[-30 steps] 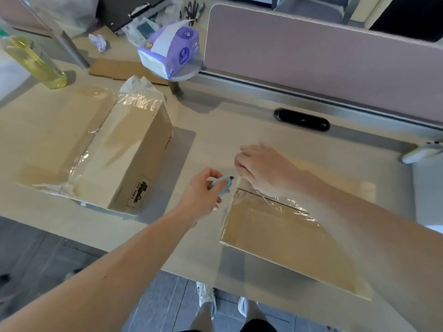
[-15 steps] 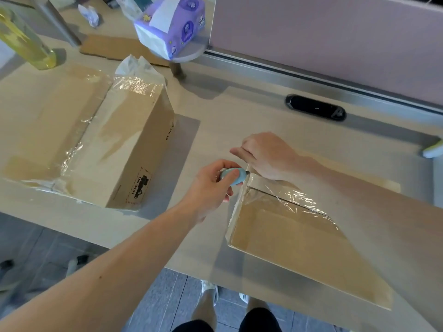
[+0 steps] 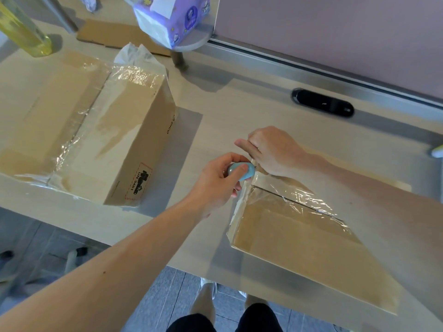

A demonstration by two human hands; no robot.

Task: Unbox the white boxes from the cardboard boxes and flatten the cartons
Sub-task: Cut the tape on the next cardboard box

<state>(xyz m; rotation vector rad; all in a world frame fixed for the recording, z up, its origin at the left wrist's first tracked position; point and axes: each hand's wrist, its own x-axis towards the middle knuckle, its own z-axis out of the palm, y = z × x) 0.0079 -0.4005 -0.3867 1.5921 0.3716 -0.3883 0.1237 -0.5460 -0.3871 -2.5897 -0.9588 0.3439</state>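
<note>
Pale wood counter (image 3: 215,130) before a pink partition. Left grip (image 3: 220,178) is closed round a small blue cutter (image 3: 242,171), whose tip now appears to meet the taped corner seam of the sealed carton (image 3: 299,248) just right of it; a second ago it hung short of that corner. Right grip (image 3: 273,149) rests on the same corner, just beyond the cutter; whether its bent fingers clasp the edge cannot be told. Judged: tape-slitting is starting, with no white box yet exposed. A second taped carton (image 3: 107,140) stands well left of both grips.
</note>
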